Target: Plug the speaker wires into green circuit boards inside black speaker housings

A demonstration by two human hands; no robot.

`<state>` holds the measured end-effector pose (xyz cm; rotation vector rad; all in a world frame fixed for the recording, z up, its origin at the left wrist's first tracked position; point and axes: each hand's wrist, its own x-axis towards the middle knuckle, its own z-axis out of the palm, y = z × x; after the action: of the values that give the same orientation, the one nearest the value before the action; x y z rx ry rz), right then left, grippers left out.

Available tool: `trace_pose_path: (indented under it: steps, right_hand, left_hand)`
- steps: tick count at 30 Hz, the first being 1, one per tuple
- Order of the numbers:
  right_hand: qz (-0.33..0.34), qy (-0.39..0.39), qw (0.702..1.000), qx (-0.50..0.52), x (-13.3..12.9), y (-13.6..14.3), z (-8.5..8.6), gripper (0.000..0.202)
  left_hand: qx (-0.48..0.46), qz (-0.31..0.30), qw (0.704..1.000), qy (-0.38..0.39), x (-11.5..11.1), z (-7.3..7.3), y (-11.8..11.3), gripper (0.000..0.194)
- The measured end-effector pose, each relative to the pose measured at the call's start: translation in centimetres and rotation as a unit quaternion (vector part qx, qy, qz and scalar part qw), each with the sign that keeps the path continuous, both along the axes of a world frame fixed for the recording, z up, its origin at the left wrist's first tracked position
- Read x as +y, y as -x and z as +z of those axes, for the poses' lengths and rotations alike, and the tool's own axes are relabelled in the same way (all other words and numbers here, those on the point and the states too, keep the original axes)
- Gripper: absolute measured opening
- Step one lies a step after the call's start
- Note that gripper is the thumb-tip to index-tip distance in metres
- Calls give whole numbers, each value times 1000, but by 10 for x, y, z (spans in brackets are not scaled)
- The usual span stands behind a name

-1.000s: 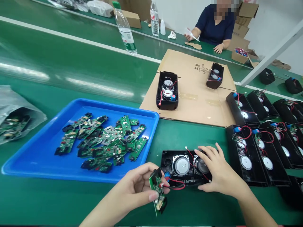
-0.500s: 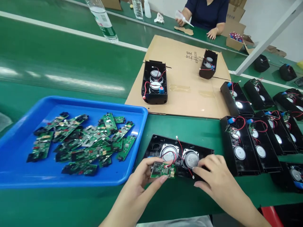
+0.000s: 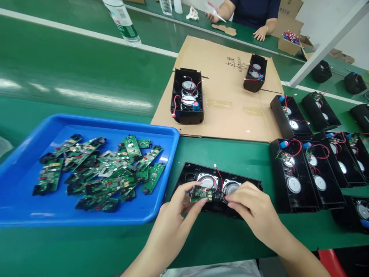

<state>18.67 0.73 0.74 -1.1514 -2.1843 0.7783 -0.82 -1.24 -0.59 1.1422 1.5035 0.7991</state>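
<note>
My left hand (image 3: 178, 211) grips a small green circuit board (image 3: 198, 194) between thumb and fingers, over a black speaker housing (image 3: 187, 169). A red wire is plugged into the board. The housing lies open on the green table, with two round silver speakers inside; the left speaker (image 3: 208, 181) is partly behind the board. My right hand (image 3: 255, 209) is closed in a pinch at the right speaker (image 3: 230, 187), on a thin red wire (image 3: 220, 179) whose held end is hidden by the fingertips. Another white plug stands up at the housing's far edge.
On the left, a blue tray (image 3: 170, 169) holds several loose circuit boards (image 3: 115, 165). A cardboard sheet (image 3: 219, 119) carries two more housings. Several wired housings (image 3: 294, 184) stand at the right. A water bottle (image 3: 123, 23) is at the back, and a co-worker (image 3: 255, 15) sits across.
My left hand has lifted the board slightly up and to the right. My right hand has moved left, its fingers now pinched together, and the lower white plug no longer shows.
</note>
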Motion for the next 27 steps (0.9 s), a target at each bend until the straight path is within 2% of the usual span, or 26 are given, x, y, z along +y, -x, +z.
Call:
trace_pose_path:
  steps: [2, 4, 7, 10, 15, 20, 24, 27]
  right_hand:
    - [-34, -65, 997, -35, 2, 8, -4, 23]
    - [-63, -92, 993, -51, 1, 14, -9, 22]
    - [-98, -58, 994, -9, -2, 19, -11, 15]
    - [-102, -17, 994, 25, -5, 21, -12, 12]
    - [-138, -65, 988, -4, -10, 18, -19, 11]
    - [-85, -115, 989, -48, -12, 21, -21, 15]
    - [-46, -69, 996, -39, -9, 28, -16, 15]
    - [-45, -58, 997, 0, -6, 31, -16, 14]
  left_hand:
    - [8, 2, 1000, 2, 0, 1, -1, 26]
    - [17, 4, 1000, 2, -1, -1, -2, 27]
    - [6, 37, 999, -16, -5, -7, -4, 23]
    - [-10, 81, 996, -34, -9, -11, -8, 18]
    - [-6, 103, 993, -51, -9, -12, -11, 14]
    - [4, 96, 992, -85, -6, -12, -12, 10]
    - [20, 89, 990, -106, -6, -11, -12, 9]
    - [26, 91, 990, -104, -6, -11, -13, 10]
